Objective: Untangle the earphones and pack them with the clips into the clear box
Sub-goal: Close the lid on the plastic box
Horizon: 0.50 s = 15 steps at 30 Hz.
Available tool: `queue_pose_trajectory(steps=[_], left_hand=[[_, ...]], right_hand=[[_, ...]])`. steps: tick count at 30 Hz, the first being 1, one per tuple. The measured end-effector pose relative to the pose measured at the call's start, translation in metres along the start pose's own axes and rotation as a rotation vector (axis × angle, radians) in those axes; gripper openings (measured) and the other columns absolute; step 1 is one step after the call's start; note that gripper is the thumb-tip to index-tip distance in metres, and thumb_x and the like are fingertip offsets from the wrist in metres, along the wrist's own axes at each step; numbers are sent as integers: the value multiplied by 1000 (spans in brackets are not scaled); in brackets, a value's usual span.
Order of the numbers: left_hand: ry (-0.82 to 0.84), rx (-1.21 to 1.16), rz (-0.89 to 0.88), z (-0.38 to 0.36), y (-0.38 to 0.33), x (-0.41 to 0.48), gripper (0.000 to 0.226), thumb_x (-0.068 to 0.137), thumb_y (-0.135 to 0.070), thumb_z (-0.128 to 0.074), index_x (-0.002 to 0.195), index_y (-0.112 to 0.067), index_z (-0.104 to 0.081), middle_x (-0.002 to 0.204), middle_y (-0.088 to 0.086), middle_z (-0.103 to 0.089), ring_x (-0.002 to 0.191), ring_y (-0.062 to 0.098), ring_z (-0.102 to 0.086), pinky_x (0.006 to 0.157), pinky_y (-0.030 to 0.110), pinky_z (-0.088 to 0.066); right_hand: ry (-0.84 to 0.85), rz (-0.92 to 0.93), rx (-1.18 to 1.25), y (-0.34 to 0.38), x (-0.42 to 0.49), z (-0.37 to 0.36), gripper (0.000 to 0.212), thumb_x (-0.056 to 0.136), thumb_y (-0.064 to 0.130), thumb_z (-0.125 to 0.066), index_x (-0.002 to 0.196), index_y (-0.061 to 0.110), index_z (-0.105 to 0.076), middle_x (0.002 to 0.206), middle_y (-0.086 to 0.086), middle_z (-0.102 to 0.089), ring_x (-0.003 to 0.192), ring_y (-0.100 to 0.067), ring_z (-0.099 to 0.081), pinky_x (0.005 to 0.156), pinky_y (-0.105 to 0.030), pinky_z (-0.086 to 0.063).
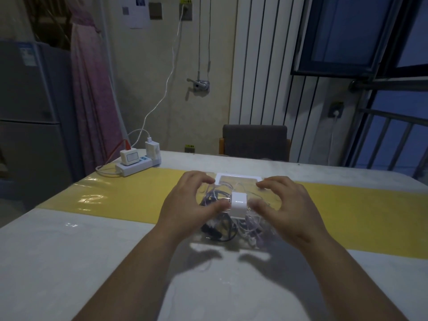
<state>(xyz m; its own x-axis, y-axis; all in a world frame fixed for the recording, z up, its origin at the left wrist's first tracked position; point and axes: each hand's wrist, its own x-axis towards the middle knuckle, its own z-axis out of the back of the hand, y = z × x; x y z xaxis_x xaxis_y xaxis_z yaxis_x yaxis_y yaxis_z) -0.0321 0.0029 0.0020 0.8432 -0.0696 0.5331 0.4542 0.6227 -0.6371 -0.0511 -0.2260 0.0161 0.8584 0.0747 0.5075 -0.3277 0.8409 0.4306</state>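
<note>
A clear box with a white latch sits at the middle of the table, partly on a yellow strip. Through its lid I see tangled black earphones on the left and white earphones on the right. My left hand curls around the box's left side, thumb beside the latch. On the opposite side my right hand grips it, thumb also near the latch. A white rectangular frame shows just behind the fingers. I cannot make out any clips.
A white power strip with plugged chargers and cables lies at the table's far left corner. A grey chair stands behind the far edge. The yellow strip runs across the table. The table's left edge slants close by.
</note>
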Motion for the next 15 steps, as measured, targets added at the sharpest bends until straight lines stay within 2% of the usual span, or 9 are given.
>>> queue_pose_trajectory(steps=[2, 4, 7, 10, 13, 15], left_hand=[[-84, -192, 89, -2, 3, 3, 53, 73, -71, -53, 111, -35, -57, 120, -16, -50, 109, 7, -52, 83, 30, -46], [-154, -427, 232, -3, 5, 7, 41, 80, -63, -58, 109, -33, -59, 122, -8, -56, 108, 14, -56, 86, 36, -50], [-146, -610, 409, -2, 8, 12, 35, 79, -56, -64, 105, -33, -61, 111, -6, -62, 105, 18, -60, 93, 53, -50], [-60, -637, 591, 0, 13, 13, 23, 86, -41, -67, 103, -26, -62, 111, 1, -63, 101, 24, -62, 87, 49, -54], [58, -733, 725, -1, 9, 13, 25, 88, -40, -62, 106, -22, -62, 109, 3, -63, 101, 28, -62, 78, 38, -51], [67, -725, 739, -4, 10, 14, 27, 88, -43, -59, 106, -24, -61, 110, 2, -63, 101, 30, -62, 76, 36, -48]], right_hand=[[-77, -35, 162, -3, 2, -1, 59, 72, 78, -42, 100, 34, -69, 115, 13, -58, 111, -13, -53, 91, -33, -42], [-161, -120, 301, -2, 4, -1, 40, 81, 69, -46, 89, 35, -65, 108, 9, -59, 106, -12, -56, 84, -30, -40], [-167, -311, 368, -6, 6, -1, 19, 89, 49, -59, 94, 31, -63, 110, 4, -58, 101, -17, -57, 80, -33, -43], [-64, -495, 503, -11, 8, 1, 25, 89, 40, -60, 112, 32, -58, 113, 0, -59, 96, -21, -60, 80, -40, -53], [-6, -614, 654, -11, 11, 2, 30, 92, 32, -55, 122, 33, -56, 117, 1, -58, 94, -21, -61, 69, -35, -53], [-17, -616, 654, -10, 12, 0, 32, 91, 32, -54, 124, 35, -56, 118, 2, -59, 94, -18, -60, 73, -38, -55]])
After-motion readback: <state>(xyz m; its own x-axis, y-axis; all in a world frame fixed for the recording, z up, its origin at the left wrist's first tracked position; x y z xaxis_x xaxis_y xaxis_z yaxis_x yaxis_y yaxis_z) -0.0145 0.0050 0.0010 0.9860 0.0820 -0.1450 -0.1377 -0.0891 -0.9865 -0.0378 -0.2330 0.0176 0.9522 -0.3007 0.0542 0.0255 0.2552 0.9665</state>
